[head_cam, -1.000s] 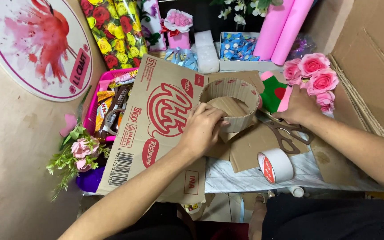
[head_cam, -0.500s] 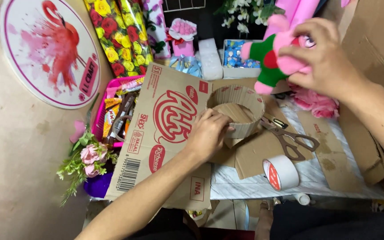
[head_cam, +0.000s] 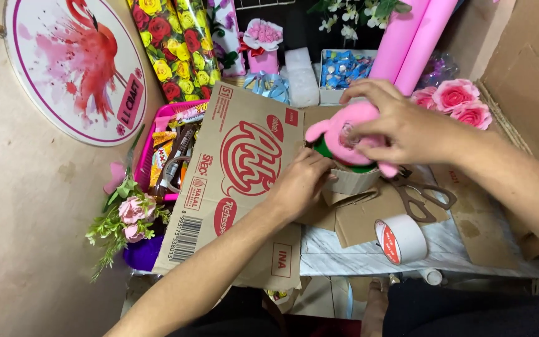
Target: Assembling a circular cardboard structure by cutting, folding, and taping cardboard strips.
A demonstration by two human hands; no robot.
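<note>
My right hand [head_cam: 400,128] grips a pink plush toy with a green part [head_cam: 343,137] and holds it down onto the top of a round cardboard ring [head_cam: 355,181]. My left hand [head_cam: 301,184] rests against the left side of that ring, holding it. The ring stands on brown cardboard pieces [head_cam: 360,218] beside a large flattened printed carton [head_cam: 238,181].
Scissors [head_cam: 422,196] and a roll of white tape [head_cam: 400,240] lie right of the ring. Pink paper roses [head_cam: 453,100], pink paper rolls [head_cam: 410,40], a pink tray of snacks [head_cam: 169,156], a small flower bunch [head_cam: 126,218] and a round flamingo sign [head_cam: 76,68] surround the work area.
My right hand picked up the pink plush toy at the right, carried it through the air and brought it down onto the cardboard ring. My left hand stayed on the ring.
</note>
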